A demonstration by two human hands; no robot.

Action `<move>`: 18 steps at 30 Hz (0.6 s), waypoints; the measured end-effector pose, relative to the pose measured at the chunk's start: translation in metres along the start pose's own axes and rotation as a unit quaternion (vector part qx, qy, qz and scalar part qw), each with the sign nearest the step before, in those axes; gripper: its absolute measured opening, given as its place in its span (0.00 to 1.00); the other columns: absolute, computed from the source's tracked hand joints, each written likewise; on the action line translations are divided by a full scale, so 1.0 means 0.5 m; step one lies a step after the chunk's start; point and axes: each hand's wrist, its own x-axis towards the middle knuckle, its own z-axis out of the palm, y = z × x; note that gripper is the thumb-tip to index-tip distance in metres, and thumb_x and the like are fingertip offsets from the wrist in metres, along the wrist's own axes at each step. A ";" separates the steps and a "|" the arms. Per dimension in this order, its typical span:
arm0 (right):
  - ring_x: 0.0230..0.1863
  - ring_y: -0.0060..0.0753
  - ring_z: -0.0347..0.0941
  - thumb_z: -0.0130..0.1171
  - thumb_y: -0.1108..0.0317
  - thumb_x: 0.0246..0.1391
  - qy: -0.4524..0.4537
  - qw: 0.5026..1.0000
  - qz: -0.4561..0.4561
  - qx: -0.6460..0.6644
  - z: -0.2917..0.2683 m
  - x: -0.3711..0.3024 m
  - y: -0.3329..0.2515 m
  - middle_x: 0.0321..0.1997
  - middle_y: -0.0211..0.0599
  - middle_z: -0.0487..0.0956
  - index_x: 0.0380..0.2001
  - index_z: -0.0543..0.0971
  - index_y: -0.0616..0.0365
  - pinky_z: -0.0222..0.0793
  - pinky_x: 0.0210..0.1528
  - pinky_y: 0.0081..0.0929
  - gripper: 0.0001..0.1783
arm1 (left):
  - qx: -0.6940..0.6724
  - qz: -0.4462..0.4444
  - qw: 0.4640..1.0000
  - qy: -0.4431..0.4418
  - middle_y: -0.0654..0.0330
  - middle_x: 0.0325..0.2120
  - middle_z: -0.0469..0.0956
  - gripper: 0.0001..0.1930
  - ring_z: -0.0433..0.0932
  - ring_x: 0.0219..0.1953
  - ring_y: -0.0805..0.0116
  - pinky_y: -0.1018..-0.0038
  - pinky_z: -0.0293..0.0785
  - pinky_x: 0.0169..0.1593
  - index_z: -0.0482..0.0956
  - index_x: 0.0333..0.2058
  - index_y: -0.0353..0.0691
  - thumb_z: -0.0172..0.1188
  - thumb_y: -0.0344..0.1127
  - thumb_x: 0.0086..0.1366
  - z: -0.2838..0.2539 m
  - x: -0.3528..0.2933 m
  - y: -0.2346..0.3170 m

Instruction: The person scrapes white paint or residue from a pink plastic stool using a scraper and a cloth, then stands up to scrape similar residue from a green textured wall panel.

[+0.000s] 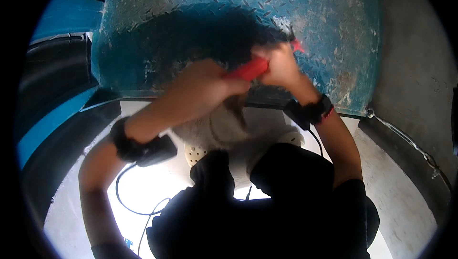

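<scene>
A narrow red object (249, 70), smeared by motion, stretches between my two hands; its exact kind does not show. My left hand (205, 81) is closed at its left end. Further right, my right hand (280, 65) is wrapped round it, and a small red tip sticks out past the fingers. Both hands are above the near part of a worn blue-green diamond-plate metal surface (329, 25). Under my left hand is a blurred pale shape with a brown patch (223, 124), which I cannot identify.
My knees are bent, with cream perforated shoes (194, 155) below. Black straps with boxes and cables are on both wrists. A metal hook and chain (403, 135) runs from the plate's right corner. Blue bars (67, 15) stand left; a grey surface (410, 58) lies right.
</scene>
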 end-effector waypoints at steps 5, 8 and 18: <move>0.23 0.47 0.73 0.64 0.59 0.25 -0.014 1.000 0.015 -0.008 0.001 0.037 -0.002 0.17 0.39 0.75 0.20 0.75 0.48 0.69 0.27 0.39 0.13 | -0.038 -0.069 0.996 -0.030 0.64 0.13 0.70 0.21 0.66 0.18 0.74 0.77 0.57 0.28 0.80 0.20 0.37 0.60 0.53 0.52 -0.041 0.024 -0.012; 0.24 0.48 0.74 0.63 0.60 0.26 -0.025 0.998 0.049 -0.013 0.002 0.055 -0.020 0.19 0.40 0.76 0.21 0.76 0.48 0.70 0.28 0.39 0.12 | -0.144 -0.213 0.966 0.000 0.65 0.12 0.70 0.20 0.65 0.18 0.77 0.77 0.56 0.27 0.79 0.19 0.37 0.60 0.51 0.52 -0.058 0.022 -0.020; 0.26 0.51 0.74 0.61 0.64 0.29 -0.083 0.990 0.083 -0.076 -0.012 0.054 0.004 0.20 0.46 0.75 0.23 0.78 0.52 0.70 0.30 0.39 0.11 | -0.146 -0.204 0.968 -0.022 0.65 0.13 0.71 0.17 0.67 0.18 0.78 0.78 0.60 0.28 0.81 0.21 0.37 0.63 0.48 0.51 -0.022 0.067 -0.061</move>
